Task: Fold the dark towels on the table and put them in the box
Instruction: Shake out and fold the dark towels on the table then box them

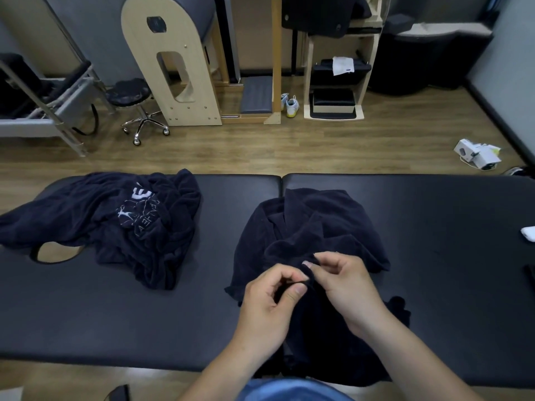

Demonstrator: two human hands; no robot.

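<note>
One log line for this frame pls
step: fold, not started | left hand: pinches front towel edge | right hand: pinches same edge | second towel: crumpled on table, left side, untouched

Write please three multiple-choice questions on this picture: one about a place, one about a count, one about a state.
1. Where does the printed towel lie? A. on the floor B. on the left of the table C. on the stool
2. How many dark towels are on the table? A. one B. two C. four
3. What do the left hand and right hand do? A. rest flat B. hold a shoe C. pinch the near towel
Answers: 1 B, it lies crumpled there; 2 B, one left, one in front; 3 C, both pinch its edge.
</note>
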